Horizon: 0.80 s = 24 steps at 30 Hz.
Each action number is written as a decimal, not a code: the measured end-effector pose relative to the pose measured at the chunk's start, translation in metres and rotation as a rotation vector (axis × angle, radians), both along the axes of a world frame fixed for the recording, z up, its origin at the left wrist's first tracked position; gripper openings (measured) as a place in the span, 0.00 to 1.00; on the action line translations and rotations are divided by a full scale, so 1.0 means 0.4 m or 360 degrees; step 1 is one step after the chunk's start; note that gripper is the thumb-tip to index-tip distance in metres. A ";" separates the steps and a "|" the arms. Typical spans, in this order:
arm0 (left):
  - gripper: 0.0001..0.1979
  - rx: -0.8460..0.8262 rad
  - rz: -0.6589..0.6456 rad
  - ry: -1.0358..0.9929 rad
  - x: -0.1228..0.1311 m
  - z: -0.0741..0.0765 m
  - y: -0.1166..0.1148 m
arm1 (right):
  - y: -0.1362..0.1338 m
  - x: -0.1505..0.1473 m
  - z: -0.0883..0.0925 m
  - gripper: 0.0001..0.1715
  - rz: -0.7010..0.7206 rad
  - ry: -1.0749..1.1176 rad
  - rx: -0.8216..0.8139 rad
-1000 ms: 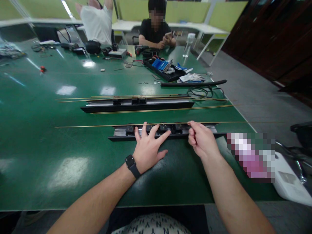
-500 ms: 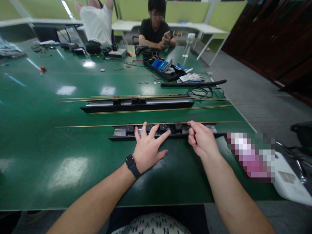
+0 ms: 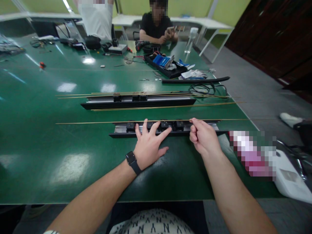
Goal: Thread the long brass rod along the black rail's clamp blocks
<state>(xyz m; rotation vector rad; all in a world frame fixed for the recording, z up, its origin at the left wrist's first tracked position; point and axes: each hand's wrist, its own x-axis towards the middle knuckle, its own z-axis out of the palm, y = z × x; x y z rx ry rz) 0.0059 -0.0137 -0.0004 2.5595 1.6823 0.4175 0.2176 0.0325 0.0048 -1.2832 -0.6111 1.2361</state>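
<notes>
Left hand (image 3: 148, 146): laid flat on the black blocks (image 3: 156, 125) of the near rail (image 3: 119, 130), fingers spread; grip apart, clamped on nothing; smartwatch (image 3: 131, 160) at the wrist.
Right hand (image 3: 204, 138): grip together in a pinch, thumb and forefinger closed on the brass rod (image 3: 97, 122), just right of the blocks.
Brass rod: long and thin, running along the far edge of the near rail and reaching well past both its ends; left part low over the tabletop (image 3: 60, 143); cannot tell whether seated in the rail or only lying against it.
Near rail: black with a silver channel, lying crosswise just in front of both hands, a row of black blocks set in it.
Far rail (image 3: 136, 103): parallel, further back, also carrying blocks; loose rods (image 3: 158, 107) beside and behind it, none in a hand.
Progress, as a judgement: blocks already in both rails; one rod brought to the near rail and held there, apparently not yet fixed; the loose rods seemingly still to be handled.
Beyond: black tray (image 3: 170, 74) with blue parts, black strip (image 3: 195, 80), cable coil (image 3: 204, 88), a seated person (image 3: 156, 26) at the far end.
</notes>
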 end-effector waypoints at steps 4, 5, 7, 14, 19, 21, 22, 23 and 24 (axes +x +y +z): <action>0.38 0.0001 -0.0002 -0.0003 -0.001 0.000 0.001 | -0.001 0.000 0.002 0.06 -0.0011 0.0006 -0.0003; 0.38 0.0001 -0.0002 -0.0005 -0.001 0.000 0.001 | -0.001 0.000 0.003 0.06 -0.0016 0.0008 -0.0003; 0.38 -0.0002 -0.0002 -0.0009 -0.001 0.000 0.001 | -0.001 0.000 0.003 0.07 -0.0023 0.0012 -0.0003; 0.38 -0.0003 -0.0001 -0.0013 -0.001 0.003 0.000 | -0.002 0.001 0.003 0.07 0.0003 0.0001 0.0005; 0.37 -0.0016 -0.0001 -0.0028 -0.002 0.004 0.000 | -0.002 0.003 0.001 0.12 0.0021 -0.0003 -0.0005; 0.37 -0.0015 0.0003 -0.0032 -0.002 0.004 0.000 | -0.001 0.003 0.001 0.13 0.0022 -0.0008 -0.0010; 0.37 -0.0013 0.0004 -0.0031 -0.001 0.004 0.000 | -0.001 0.003 0.000 0.13 0.0023 -0.0012 -0.0009; 0.37 -0.0012 0.0005 -0.0030 -0.001 0.004 0.000 | -0.001 0.004 0.000 0.12 0.0024 -0.0014 -0.0006; 0.37 -0.0012 0.0006 -0.0029 -0.001 0.003 0.000 | -0.001 0.004 -0.001 0.12 0.0028 -0.0014 -0.0004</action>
